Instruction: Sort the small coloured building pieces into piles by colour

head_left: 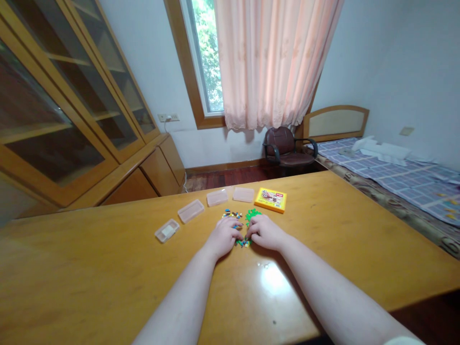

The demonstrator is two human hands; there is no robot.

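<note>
My left hand [225, 235] and my right hand [265, 231] rest side by side on a wooden table [108, 268], fingers curled down over a small heap of tiny coloured building pieces [243, 242]. More loose pieces, mixed colours [231, 214] and a green cluster [252, 214], lie just beyond my fingertips. Both hands pinch among the pieces; what each one grips is too small to name.
Several small clear plastic boxes [190, 211] lie in an arc to the left and behind the pieces. A yellow box [270, 199] sits behind my right hand. Beyond the table stand a wooden cabinet [72, 120], a dark chair [287, 148] and a bed [395, 177].
</note>
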